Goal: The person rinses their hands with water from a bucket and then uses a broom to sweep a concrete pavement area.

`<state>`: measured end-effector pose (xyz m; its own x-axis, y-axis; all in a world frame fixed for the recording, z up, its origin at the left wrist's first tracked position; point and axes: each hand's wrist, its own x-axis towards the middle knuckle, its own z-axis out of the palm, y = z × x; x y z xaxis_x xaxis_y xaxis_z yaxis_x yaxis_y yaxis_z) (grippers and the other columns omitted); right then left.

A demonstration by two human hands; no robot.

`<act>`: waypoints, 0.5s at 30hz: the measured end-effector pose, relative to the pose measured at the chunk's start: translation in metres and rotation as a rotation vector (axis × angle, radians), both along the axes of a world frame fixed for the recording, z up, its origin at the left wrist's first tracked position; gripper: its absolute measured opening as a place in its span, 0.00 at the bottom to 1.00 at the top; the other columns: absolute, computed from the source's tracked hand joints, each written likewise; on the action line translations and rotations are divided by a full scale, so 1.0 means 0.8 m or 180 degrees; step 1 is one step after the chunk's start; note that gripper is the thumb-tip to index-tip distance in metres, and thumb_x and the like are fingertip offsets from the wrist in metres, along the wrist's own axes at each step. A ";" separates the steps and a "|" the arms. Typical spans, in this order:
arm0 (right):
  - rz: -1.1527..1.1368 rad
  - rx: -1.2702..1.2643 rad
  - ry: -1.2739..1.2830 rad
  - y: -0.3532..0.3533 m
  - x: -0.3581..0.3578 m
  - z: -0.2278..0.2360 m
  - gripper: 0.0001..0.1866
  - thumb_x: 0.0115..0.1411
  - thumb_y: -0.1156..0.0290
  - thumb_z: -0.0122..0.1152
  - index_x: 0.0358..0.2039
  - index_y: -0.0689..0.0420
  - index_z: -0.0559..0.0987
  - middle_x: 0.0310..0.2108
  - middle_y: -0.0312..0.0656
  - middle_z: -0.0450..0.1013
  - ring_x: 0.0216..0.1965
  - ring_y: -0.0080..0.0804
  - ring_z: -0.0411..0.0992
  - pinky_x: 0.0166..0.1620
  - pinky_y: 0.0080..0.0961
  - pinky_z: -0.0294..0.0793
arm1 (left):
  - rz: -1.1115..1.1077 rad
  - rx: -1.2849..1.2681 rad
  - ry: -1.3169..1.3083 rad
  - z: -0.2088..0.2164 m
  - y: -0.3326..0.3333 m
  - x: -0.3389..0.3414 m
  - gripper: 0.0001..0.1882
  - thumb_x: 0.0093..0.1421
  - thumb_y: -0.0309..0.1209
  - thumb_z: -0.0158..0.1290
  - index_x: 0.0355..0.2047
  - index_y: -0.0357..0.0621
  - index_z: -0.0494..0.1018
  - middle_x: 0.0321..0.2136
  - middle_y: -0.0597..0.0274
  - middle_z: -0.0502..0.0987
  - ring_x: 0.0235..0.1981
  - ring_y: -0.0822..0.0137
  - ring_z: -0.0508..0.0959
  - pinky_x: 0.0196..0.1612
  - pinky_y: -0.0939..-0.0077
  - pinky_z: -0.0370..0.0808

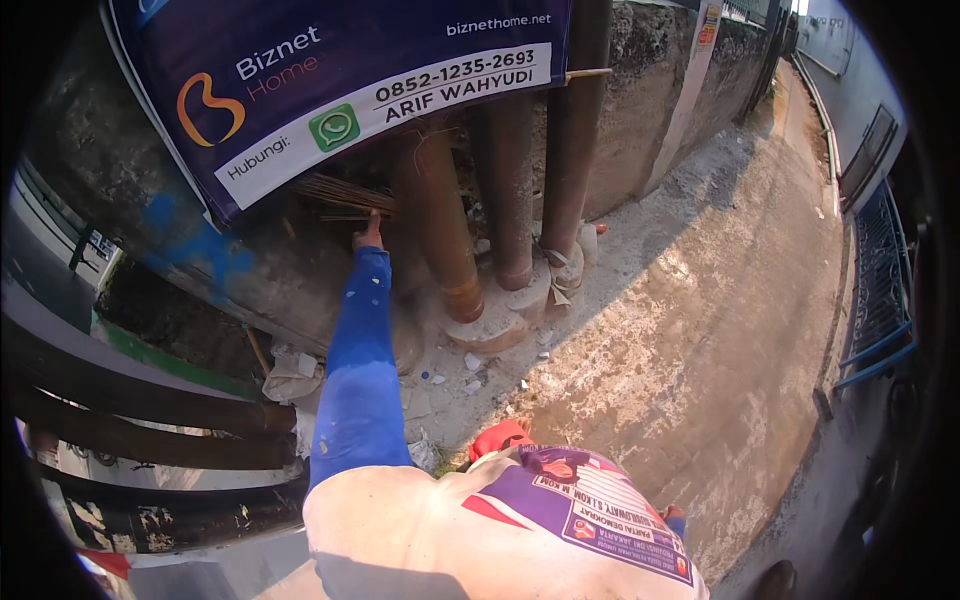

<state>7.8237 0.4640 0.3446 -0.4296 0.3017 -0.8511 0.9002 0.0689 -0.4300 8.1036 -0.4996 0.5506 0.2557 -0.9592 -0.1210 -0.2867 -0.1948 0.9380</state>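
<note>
My left arm, in a blue sleeve, stretches forward into the shade under a hanging banner (390,100). My left hand (369,236) is at a stick broom (345,196), a bundle of thin brown sticks lying below the banner against the wall. A finger or thumb overlaps the sticks and the other fingers look curled; the far end of the bundle is hidden. Of my right hand (673,513) only a small bit beside a blue cuff shows past my printed shirt, and its fingers cannot be made out. A red thing (500,437), perhaps cloth or plastic, sticks out before my chest.
Three brown pipes (512,200) stand in concrete footings (490,330) just right of my left hand. Rubble and litter lie around them. A rough wall (650,110) runs behind, a sunlit paved lane (690,330) stretches right, and thick dark rails (170,430) cross the left side.
</note>
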 end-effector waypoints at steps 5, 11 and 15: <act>-0.0106 -0.0308 -0.0237 -0.028 0.044 0.010 0.07 0.61 0.61 0.47 0.35 0.49 0.66 0.12 0.35 0.58 0.11 0.27 0.56 0.13 0.30 0.56 | 0.0314 -0.0082 -0.0166 0.015 -0.077 -0.043 0.49 0.45 0.63 0.57 0.51 0.27 0.64 0.36 0.39 0.76 0.43 0.50 0.75 0.46 0.64 0.72; -0.0137 -0.0601 -0.0287 -0.065 0.039 -0.016 0.07 0.61 0.60 0.46 0.36 0.48 0.66 0.13 0.35 0.59 0.11 0.27 0.57 0.14 0.30 0.57 | -0.0073 -0.0535 0.2087 0.006 -0.084 -0.055 0.37 0.53 0.54 0.55 0.49 0.30 0.65 0.41 0.41 0.74 0.40 0.52 0.77 0.40 0.52 0.76; -0.0192 -0.1024 -0.0161 -0.071 0.018 -0.057 0.07 0.61 0.60 0.46 0.36 0.47 0.66 0.14 0.35 0.59 0.12 0.27 0.57 0.15 0.30 0.57 | -0.0334 -0.1110 0.1674 0.028 -0.116 -0.044 0.31 0.57 0.48 0.53 0.50 0.34 0.65 0.42 0.42 0.74 0.39 0.51 0.77 0.39 0.50 0.76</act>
<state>7.8378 0.4073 0.2986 -0.3738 0.0377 -0.9267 0.9193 -0.1173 -0.3756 8.0682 -0.5924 0.5733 0.1496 -0.9816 0.1190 0.2283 0.1514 0.9618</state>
